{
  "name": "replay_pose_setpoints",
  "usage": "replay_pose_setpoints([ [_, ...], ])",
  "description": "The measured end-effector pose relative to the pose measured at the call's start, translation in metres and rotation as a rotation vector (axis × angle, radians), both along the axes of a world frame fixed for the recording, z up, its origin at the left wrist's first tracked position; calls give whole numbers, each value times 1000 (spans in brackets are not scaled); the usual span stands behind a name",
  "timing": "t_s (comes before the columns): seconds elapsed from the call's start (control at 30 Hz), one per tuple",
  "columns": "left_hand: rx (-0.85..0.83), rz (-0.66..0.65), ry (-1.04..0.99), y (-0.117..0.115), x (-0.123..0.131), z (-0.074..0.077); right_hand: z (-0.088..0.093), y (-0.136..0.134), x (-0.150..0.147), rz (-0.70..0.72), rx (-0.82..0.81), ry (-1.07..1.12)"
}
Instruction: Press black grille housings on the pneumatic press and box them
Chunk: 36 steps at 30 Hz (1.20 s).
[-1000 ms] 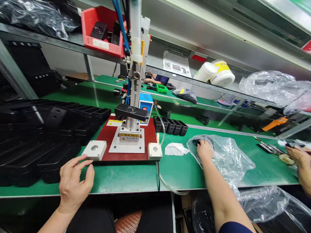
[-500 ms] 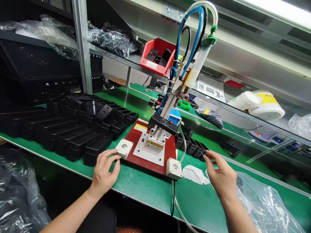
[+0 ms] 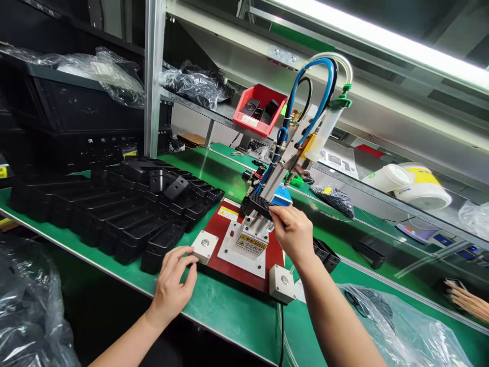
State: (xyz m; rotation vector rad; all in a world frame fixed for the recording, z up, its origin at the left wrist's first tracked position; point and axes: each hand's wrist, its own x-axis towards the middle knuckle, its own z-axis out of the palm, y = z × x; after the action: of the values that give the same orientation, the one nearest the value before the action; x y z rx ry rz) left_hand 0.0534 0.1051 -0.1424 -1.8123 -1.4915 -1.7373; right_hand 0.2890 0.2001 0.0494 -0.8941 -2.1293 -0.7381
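Black head (image 3: 256, 206) of a benchtop pneumatic press, carried on a steel column above a white base plate (image 3: 244, 250) with a yellow warning label. The right hand (image 3: 292, 234) is raised to the near edge of the head, forearm rising from the lower right and wrist bent, with thumb and fingers drawn together at the head; the hand blocks the view, so whether they clamp the head itself or a small part against it is hard to tell. The left hand (image 3: 171, 285) sits low over the green bench (image 3: 237, 321), forearm coming in from the lower left, fingers loosely curved, slightly apart and holding nothing. Its fingertips are just beside a white push-button box (image 3: 205, 246) at the near left corner of the red base mat (image 3: 225, 260); a matching box (image 3: 281, 283) stands at the right corner. Behind the head are a blue control unit (image 3: 282, 197), a clear syringe barrel (image 3: 324, 133) and blue air hoses (image 3: 305, 86). Stacked black plastic trays (image 3: 126, 219) fill the bench at left; smaller black trays (image 3: 324, 254) and a clear plastic bag (image 3: 401, 326) lie at right.
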Motion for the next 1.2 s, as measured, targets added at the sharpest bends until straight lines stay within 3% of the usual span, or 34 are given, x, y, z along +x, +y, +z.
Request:
replay_pose_setpoints([
  [0.17, -3, -4, -6, 0, 0, 0, 0, -7, -4, 0, 12, 30],
  [0.37, 2, 13, 14, 0, 1, 2, -2, 5, -11, -61, -114, -248],
  [0.57, -10, 23, 30, 2, 0, 1, -11, -3, -4, -42, -67, -173],
  [0.63, -7, 33, 51, 2, 1, 0, -24, -17, 6, -14, -3, -69],
  [0.73, -40, 40, 169, 4, 4, -1, -61, -45, 32, 5, 77, 104],
  [0.87, -99, 78, 353, 5, 9, 0, -126, -82, 71, -64, -59, 196],
  [0.97, -93, 124, 399, 6, 11, 3, -159, -96, 87, -65, -168, 190],
  [1.07, -87, 149, 407, 8, 12, 7, -171, -96, 90, -75, -172, 270],
  [1.2, -59, 171, 378, 15, 14, 14, -169, -86, 85, -118, -144, 356],
])
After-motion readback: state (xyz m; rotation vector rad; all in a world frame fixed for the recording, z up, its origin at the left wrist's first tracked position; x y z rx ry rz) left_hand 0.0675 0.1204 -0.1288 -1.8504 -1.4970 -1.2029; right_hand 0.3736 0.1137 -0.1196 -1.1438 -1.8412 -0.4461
